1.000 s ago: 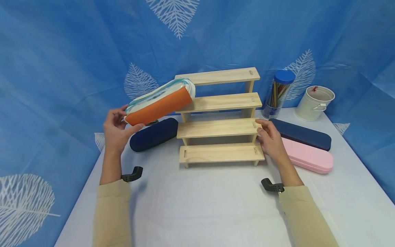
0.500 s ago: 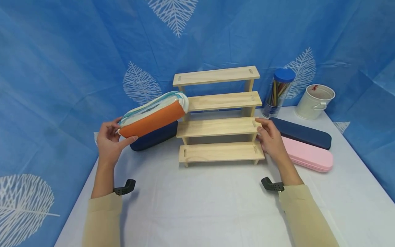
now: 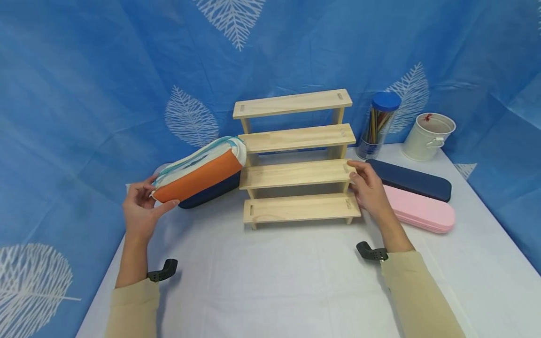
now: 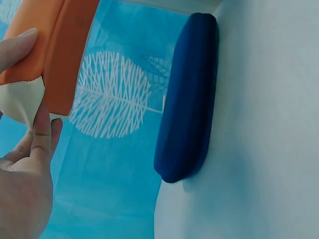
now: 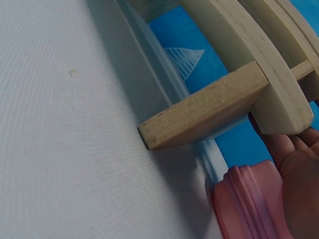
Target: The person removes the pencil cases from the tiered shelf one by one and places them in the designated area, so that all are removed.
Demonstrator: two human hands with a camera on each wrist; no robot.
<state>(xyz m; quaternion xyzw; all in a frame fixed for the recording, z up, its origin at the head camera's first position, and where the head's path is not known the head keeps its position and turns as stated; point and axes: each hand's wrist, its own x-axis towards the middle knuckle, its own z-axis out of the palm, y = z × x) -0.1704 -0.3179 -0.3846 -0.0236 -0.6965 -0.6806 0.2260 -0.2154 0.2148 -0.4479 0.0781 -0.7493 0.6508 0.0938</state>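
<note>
My left hand (image 3: 141, 217) pinches the near left end of an orange, white and teal pencil case (image 3: 200, 176), thumb below and fingers behind. The case is tilted, its right end higher. It is held above a navy zip case (image 4: 187, 99) standing on the table at the left; in the head view it hides much of that case. A four-step wooden display shelf (image 3: 296, 174) stands in the middle. My right hand (image 3: 371, 190) grips the right end of its second step from the bottom. In the right wrist view, fingers (image 5: 279, 144) curl behind the board's end.
Right of the shelf lie a pink case (image 3: 418, 209) and a flat navy case (image 3: 410, 180). Behind them stand a clear tube of pencils with a blue lid (image 3: 385, 105) and a white bucket (image 3: 424, 141). A blue leaf-patterned cloth (image 3: 296, 47) hangs behind the white table (image 3: 270, 277).
My left hand has moved down and to the left with the orange pencil case, away from the upper steps of the shelf. My right hand keeps its hold on the shelf.
</note>
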